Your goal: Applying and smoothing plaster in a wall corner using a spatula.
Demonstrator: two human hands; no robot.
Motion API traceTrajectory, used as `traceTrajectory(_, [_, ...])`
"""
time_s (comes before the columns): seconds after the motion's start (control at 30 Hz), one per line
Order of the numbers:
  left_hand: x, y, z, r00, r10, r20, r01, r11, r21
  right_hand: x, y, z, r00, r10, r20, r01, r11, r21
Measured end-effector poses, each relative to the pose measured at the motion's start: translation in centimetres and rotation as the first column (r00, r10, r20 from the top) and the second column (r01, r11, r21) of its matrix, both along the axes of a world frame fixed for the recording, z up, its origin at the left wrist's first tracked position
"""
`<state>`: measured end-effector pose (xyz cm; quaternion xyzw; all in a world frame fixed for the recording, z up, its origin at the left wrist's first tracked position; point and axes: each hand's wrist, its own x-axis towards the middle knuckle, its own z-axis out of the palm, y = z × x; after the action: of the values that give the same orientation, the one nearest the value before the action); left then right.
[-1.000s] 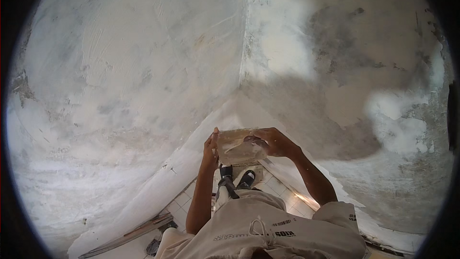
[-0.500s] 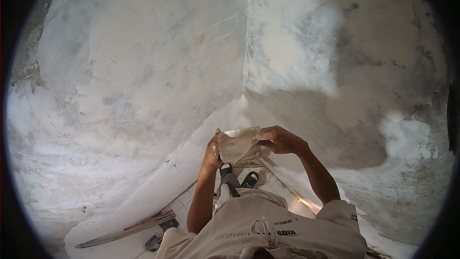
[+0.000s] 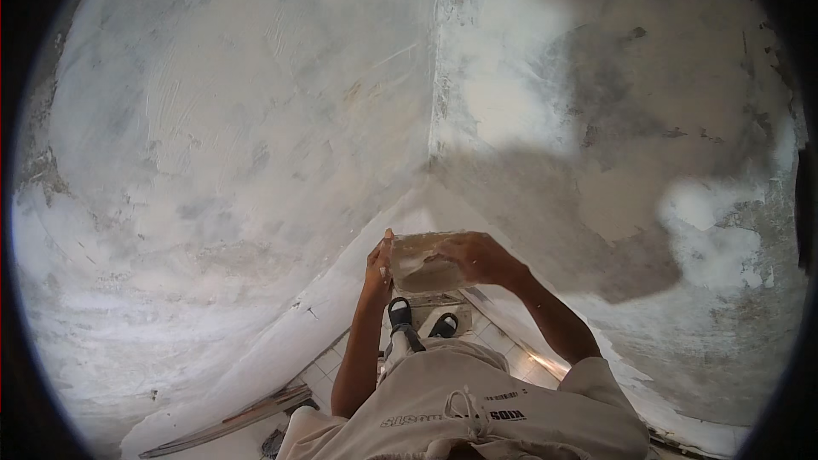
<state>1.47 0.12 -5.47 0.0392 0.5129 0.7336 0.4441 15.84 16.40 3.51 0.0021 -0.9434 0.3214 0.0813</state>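
My left hand [image 3: 378,264] grips the left edge of a flat rectangular plate [image 3: 411,244], which is held out in front of my body. Pale wet putty [image 3: 419,267] is smeared over its face. My right hand [image 3: 484,257] is at the plate's right part, fingers curled and slightly blurred over the surface. What those fingers hold is hard to see against the putty.
Two plastered walls, a left wall [image 3: 230,119] and a right wall [image 3: 630,153], meet in a corner ahead. Long wooden strips [image 3: 226,422] lie at the lower left on the tiled floor [image 3: 322,366]. My sandalled feet [image 3: 400,313] stand below the plate.
My right hand has moved left and inward over the plate, and its fingers now cover more of it. The putty on the plate has a different shape. My left hand keeps its hold.
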Motion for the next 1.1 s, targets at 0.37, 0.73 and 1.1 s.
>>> traceTrajectory(0.37, [-0.9,0.0,-1.3,0.996,0.078,0.047,-0.077,0.997,-0.028,-1.5,-1.2,0.2,0.997,-0.082,-0.015,0.084,0.982,0.169])
traceTrajectory(0.73, [-2.0,0.5,0.2,0.993,0.110,-0.034,-0.108,0.993,0.052,-1.1,-3.3,-0.9,0.994,-0.099,-0.051,0.110,0.946,0.304])
traceTrajectory(1.1, [-2.6,1.0,1.3,0.988,0.137,-0.065,-0.133,0.989,0.071,-1.3,-3.9,-3.6,0.969,-0.210,-0.131,0.242,0.921,0.307])
